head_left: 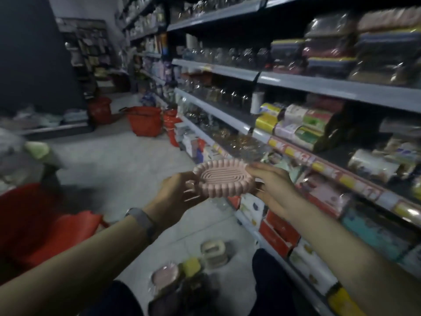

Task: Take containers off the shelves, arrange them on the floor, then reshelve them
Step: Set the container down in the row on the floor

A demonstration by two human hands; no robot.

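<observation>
I hold a pink oval ribbed dish (224,177) in the air with both hands, in front of the lower shelves. My left hand (176,192) grips its left rim with curled fingers. My right hand (272,185) grips its right end, thumb on top. On the floor between my knees lie a wrapped pink dish (164,276), a yellow container (192,265) and a beige container (214,249). The shelf unit (303,82) runs along my right, packed with wrapped goods.
A red basket (34,226) sits at my left on the floor. More red baskets (144,120) stand farther down the aisle. Boxes fill the bottom shelf (278,236) beside my right knee. Grey floor (118,160) stretches ahead.
</observation>
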